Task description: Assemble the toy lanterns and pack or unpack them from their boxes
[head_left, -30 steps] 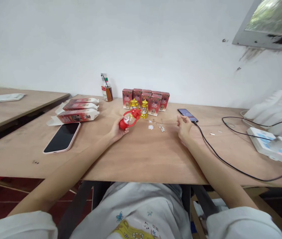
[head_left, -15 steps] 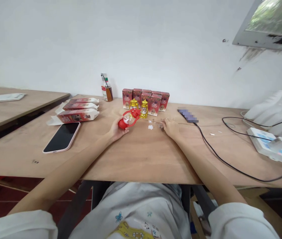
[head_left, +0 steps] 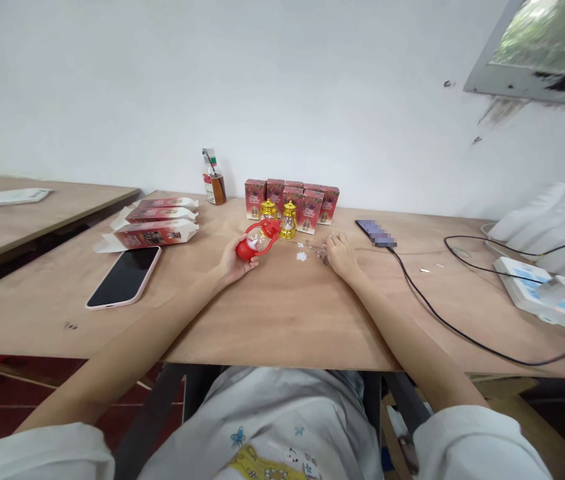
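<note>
My left hand [head_left: 236, 260] is wrapped round the base of a small red lantern [head_left: 258, 240] with a clear globe, tilted to the right above the table. My right hand [head_left: 341, 255] rests low on the tabletop with its fingers curled together; what they pinch, if anything, is too small to make out. Beside its fingertips lie small metal-looking bits [head_left: 318, 251] and white paper-like pieces [head_left: 302, 256]. Two gold lanterns stand just behind the red one: a left one [head_left: 268, 208] and a right one [head_left: 288, 220].
Several red printed boxes [head_left: 310, 211] stand at the back. Opened boxes [head_left: 156, 232] lie at left near a phone [head_left: 123, 277]. A bottle [head_left: 214, 187] stands by the wall. Another phone [head_left: 376, 233] trails a black cable [head_left: 430, 305] to a white power strip [head_left: 537, 290].
My right hand has shifted slightly, its fingers drawing in more over the small bits. My left hand keeps the red lantern in nearly the same place.
</note>
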A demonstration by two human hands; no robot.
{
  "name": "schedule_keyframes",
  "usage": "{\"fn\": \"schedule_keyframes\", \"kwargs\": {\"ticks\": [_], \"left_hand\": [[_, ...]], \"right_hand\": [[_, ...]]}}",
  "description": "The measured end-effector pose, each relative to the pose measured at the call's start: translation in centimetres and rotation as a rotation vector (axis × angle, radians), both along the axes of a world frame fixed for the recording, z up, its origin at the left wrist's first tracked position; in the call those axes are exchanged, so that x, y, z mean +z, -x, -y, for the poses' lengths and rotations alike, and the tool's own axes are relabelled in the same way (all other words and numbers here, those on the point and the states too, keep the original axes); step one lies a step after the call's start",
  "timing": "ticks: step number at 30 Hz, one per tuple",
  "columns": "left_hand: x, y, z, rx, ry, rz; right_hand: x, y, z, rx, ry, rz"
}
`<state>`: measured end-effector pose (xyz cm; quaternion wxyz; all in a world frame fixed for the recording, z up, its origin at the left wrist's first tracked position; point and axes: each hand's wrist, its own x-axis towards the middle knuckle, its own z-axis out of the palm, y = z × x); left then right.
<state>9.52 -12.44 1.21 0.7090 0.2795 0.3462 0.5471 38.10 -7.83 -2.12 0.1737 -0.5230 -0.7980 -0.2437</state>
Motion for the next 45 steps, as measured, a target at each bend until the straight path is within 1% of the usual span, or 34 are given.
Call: {"fn": "schedule_keyframes", "kwargs": {"ticks": [6, 12, 23, 28, 33, 38, 45], "left_hand": [[0.17, -0.08, 0.12, 0.004, 0.009, -0.015], [0.02, -0.05, 0.07, -0.015, -0.011, 0.005], [0.07, -0.09, 0.08, -0.012, -0.012, -0.019], [0.06, -0.09, 0.1, -0.008, -0.003, -0.02], [-0.04, 0.02, 0.04, -0.022, -0.016, -0.026], [-0.2, 0.05, -0.15, -0.032, -0.036, -0.006], [-0.4, 0.17, -0.21, -0.006, -0.054, -0.013]], "right_hand": [[0.27, 0.02, 0.35, -0.002, -0.003, 0.027], [0.28, 0.13, 0.37, 0.014, -0.046, 0.077], [0.4, 0.26, 0.33, 0.039, 0.028, 0.107], [0.42, 0.19, 0.35, 0.028, 0.074, 0.054], [0.39, 0.13, 0.33, -0.011, 0.117, -0.007], [0.24, -0.02, 0.31, 0.013, 0.113, -0.055], [0.15, -0.14, 0.22, 0.029, 0.127, -0.124]]}}
